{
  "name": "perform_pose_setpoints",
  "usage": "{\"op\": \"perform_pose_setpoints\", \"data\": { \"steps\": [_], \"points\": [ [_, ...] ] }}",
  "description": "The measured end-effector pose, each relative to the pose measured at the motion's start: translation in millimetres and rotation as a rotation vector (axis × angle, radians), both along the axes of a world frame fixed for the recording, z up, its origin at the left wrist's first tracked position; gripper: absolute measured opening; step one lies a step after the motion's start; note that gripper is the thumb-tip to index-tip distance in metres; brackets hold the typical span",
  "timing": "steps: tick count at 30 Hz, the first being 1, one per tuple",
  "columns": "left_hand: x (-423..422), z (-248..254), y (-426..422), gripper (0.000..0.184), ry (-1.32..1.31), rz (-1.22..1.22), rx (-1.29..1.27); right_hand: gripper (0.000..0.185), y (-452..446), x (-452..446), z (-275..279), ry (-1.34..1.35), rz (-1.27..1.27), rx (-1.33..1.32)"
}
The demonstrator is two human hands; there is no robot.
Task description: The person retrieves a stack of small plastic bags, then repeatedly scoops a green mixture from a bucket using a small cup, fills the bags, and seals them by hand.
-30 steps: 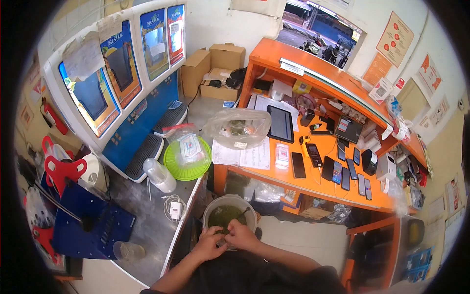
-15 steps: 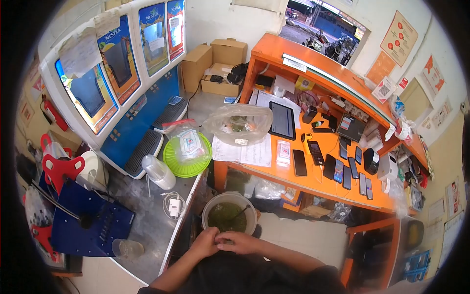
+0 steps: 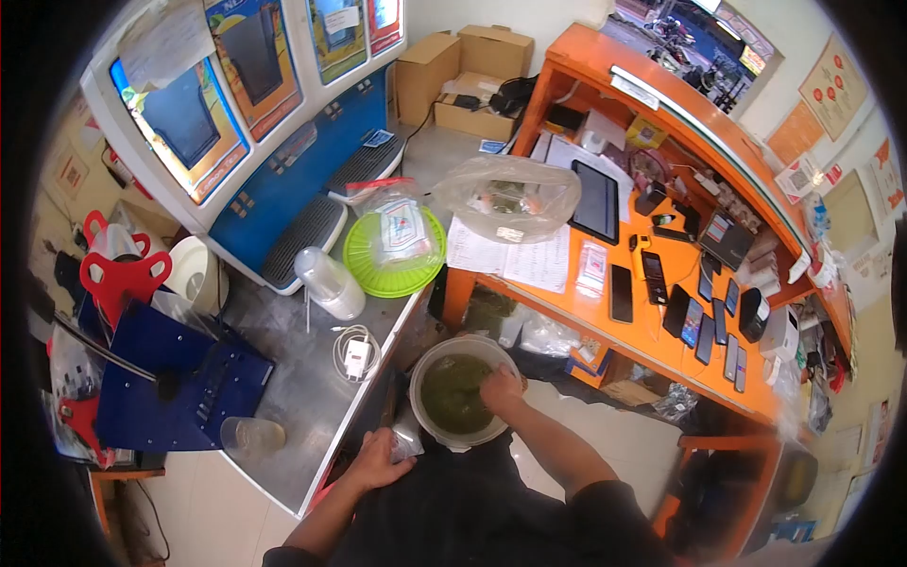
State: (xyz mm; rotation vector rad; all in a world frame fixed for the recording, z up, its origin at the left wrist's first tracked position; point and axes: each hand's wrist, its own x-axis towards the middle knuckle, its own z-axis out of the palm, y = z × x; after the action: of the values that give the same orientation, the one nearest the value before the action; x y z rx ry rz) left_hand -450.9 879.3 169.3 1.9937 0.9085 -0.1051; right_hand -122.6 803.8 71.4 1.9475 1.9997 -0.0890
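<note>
A white bucket [image 3: 417,408] stands in front of me, holding green, grainy or leafy contents [image 3: 449,395]. My right hand [image 3: 502,389] reaches over the bucket's right side, its fingers closed around what seems to be the dark handle seen there earlier. That utensil's lower end is hidden in the green contents. Left of the bucket and lower, my left hand [image 3: 381,460] is closed on a crumpled clear plastic bag [image 3: 406,440], close to the metal counter's edge.
On the metal counter [image 3: 293,402] are a green lid [image 3: 364,269] with plastic packs, a clear bottle [image 3: 329,283], a charger [image 3: 356,359] and a plastic cup [image 3: 252,437]. Several phones [image 3: 692,321], a tablet [image 3: 595,202] and a plastic bag [image 3: 510,198] lie on the orange desk [image 3: 586,274].
My hands, together before at the bucket's front rim, are now apart. The right reached into the bucket; the left went down-left and now has a clear plastic bag. The view shifted.
</note>
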Motion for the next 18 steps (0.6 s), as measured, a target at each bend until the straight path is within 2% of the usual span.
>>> {"op": "perform_pose_setpoints", "data": {
  "steps": [2,3,5,8,9,11,14,15,17,18],
  "points": [
    [-8.7,-3.8,-2.3,0.055,0.003,0.027,0.015,0.035,9.7,-1.4,-0.1,0.130,-0.082,-0.555],
    [-11.8,-2.5,-4.1,0.056,-0.003,0.040,0.029,0.035,7.2,-6.4,-2.5,0.135,-0.070,-0.560],
    [-17.3,1.3,-8.9,0.058,0.034,0.092,-0.019,0.031,0.4,-15.3,-5.6,0.350,-0.247,-0.503],
    [-27.1,-10.2,-18.2,0.063,0.073,0.157,-0.067,0.028,4.2,-27.6,18.9,0.460,-0.264,-0.414],
    [-28.4,-11.6,-20.6,0.065,0.079,0.178,-0.064,0.028,7.4,-29.9,20.7,0.460,-0.262,-0.418],
    [-29.9,-14.8,-21.4,0.067,0.073,0.175,-0.083,0.028,13.0,-34.9,22.5,0.362,-0.227,-0.172],
    [-26.8,-14.5,-20.4,0.067,0.061,0.164,-0.108,0.026,6.3,-43.3,-1.6,0.343,-0.174,-0.109],
    [-24.0,-13.3,-18.7,0.065,0.048,0.160,-0.112,0.026,2.3,-45.6,-5.0,0.344,-0.176,-0.107],
    [-21.0,-8.5,-14.6,0.061,0.047,0.118,-0.076,0.026,-4.0,-48.0,-10.4,0.330,-0.153,-0.336],
    [-19.9,-6.5,-12.6,0.058,0.045,0.079,-0.042,0.026,-6.5,-45.8,-7.9,0.329,-0.154,-0.334]
  ]
}}
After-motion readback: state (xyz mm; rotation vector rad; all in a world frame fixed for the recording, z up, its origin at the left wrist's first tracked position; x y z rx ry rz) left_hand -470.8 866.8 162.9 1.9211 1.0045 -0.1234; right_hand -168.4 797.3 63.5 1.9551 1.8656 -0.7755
